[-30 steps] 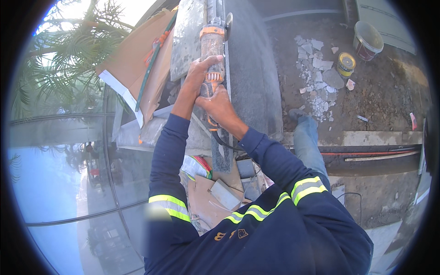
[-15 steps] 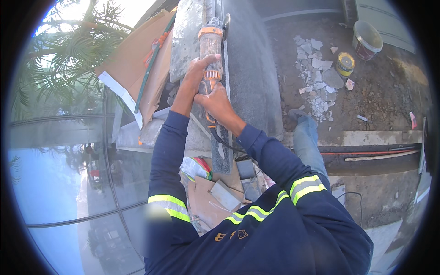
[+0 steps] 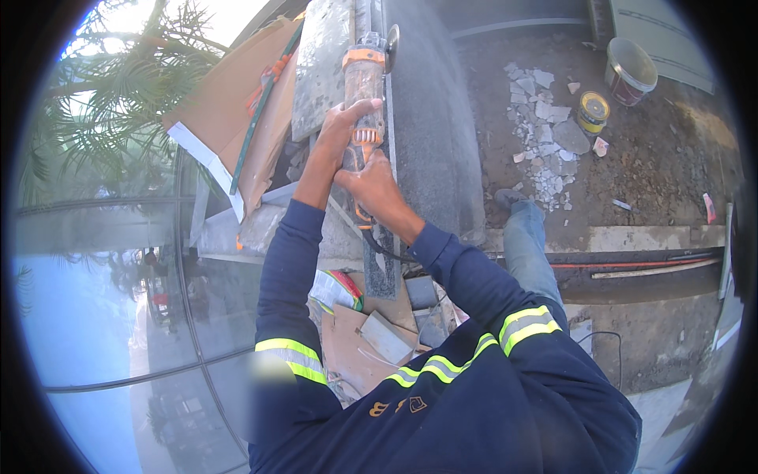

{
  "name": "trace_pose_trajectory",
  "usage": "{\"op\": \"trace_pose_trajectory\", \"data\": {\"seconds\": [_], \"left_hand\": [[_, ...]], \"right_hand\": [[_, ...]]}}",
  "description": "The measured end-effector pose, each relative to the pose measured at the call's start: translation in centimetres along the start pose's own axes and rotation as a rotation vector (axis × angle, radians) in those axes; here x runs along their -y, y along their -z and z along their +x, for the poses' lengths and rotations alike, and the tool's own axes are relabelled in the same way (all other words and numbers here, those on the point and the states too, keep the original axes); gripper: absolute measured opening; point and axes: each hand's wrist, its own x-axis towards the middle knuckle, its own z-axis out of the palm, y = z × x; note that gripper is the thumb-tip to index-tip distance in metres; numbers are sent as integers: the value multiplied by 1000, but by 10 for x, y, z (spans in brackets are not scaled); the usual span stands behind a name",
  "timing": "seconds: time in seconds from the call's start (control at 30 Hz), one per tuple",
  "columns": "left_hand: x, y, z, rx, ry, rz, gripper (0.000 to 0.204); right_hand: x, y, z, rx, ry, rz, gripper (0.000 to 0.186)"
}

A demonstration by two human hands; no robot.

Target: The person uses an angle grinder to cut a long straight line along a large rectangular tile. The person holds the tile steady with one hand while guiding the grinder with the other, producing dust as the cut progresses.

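An angle grinder (image 3: 365,83), dusty and orange-trimmed, lies lengthwise in both my hands. My left hand (image 3: 338,130) is closed round its body, the thumb lying across the top. Behind it, my right hand (image 3: 371,183) wraps the rear handle, from which a black cord (image 3: 387,251) runs back under my right sleeve. The disc (image 3: 392,49) stands on edge at the right of the head, beside a long grey stone slab (image 3: 381,272). Whether the disc touches the stone I cannot tell. A haze of dust hangs to the right of the tool.
Cardboard (image 3: 229,87) with a green level-like bar (image 3: 264,110) leans at the left, near glass panes (image 3: 95,300). Broken tile pieces (image 3: 545,118), a yellow can (image 3: 594,109) and a bucket (image 3: 632,71) stand on the dirt at right. Offcuts (image 3: 388,338) lie below the slab.
Both hands keep their hold on the grinder. The tool has shifted very slightly toward me, and the disc looks a little more turned to view.
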Motion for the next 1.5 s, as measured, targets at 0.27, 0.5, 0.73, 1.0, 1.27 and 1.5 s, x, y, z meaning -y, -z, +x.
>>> {"op": "trace_pose_trajectory", "data": {"seconds": [0.27,0.5,0.73,1.0,1.27,1.5], "left_hand": [[-4,-2,5,26,9,-7,50],[-4,-1,3,1,13,9,47],[0,-1,0,0,23,18,56],[-2,-4,3,-6,26,-13,48],[-7,-8,-5,-17,19,19,48],[-1,-6,-7,-20,6,9,48]], "right_hand": [[-19,0,15,-26,34,-86,44],[-7,2,10,14,7,-64,47],[3,3,-1,9,-15,-56,51],[1,7,9,74,-74,-10,58],[-4,8,6,76,-50,-8,61],[-6,5,2,71,-26,27,57]]}}
